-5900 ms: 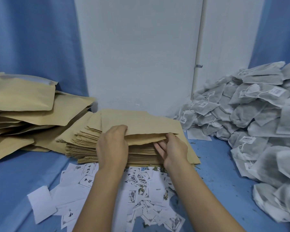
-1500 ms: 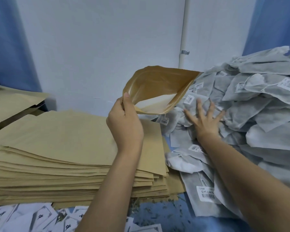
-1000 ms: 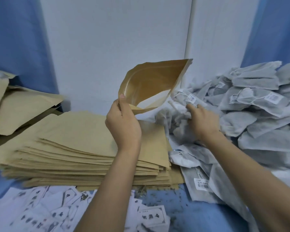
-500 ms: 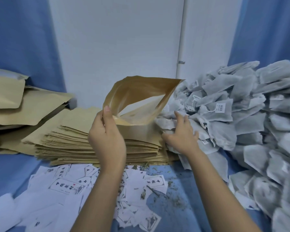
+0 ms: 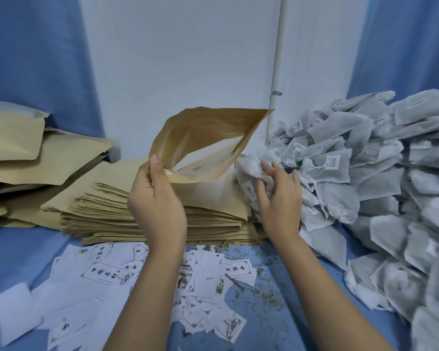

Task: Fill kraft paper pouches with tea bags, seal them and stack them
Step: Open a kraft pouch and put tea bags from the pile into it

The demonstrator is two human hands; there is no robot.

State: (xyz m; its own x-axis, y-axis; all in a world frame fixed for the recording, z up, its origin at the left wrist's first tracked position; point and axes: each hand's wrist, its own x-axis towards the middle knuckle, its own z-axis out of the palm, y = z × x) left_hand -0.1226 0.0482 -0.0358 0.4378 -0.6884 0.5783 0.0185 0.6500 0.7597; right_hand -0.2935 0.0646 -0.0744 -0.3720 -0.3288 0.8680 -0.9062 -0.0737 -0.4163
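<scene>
Head view.

Left hand (image 5: pixel 157 203): thumb and fingers pinch the near lip of one kraft pouch (image 5: pixel 205 138). The pouch is raised just above the hand, its mouth spread wide toward the right hand. Its outside is matte brown paper, its lining glossy, with a pale window on the lower face.

Right hand (image 5: pixel 280 198): apart from the left, at the pouch mouth. Its fingers seem to curl round a clump of tea bags (image 5: pixel 251 165); blur softens the grip.

Right of and beyond the right hand is a heap of tea bags (image 5: pixel 365 178). They are grey-white fibrous sachets on strings with barcode tags, print too small to read.

Behind the left hand is a stack of flat pouches (image 5: pixel 107 206). Further left are bulging filled pouches (image 5: pixel 23 153).

Below both wrists, on the blue counter (image 5: pixel 15 249), lie white paper labels (image 5: pixel 104 272) with framed black Chinese characters and a red seal. Dry leaf crumbs (image 5: pixel 261 292) lie by them.
</scene>
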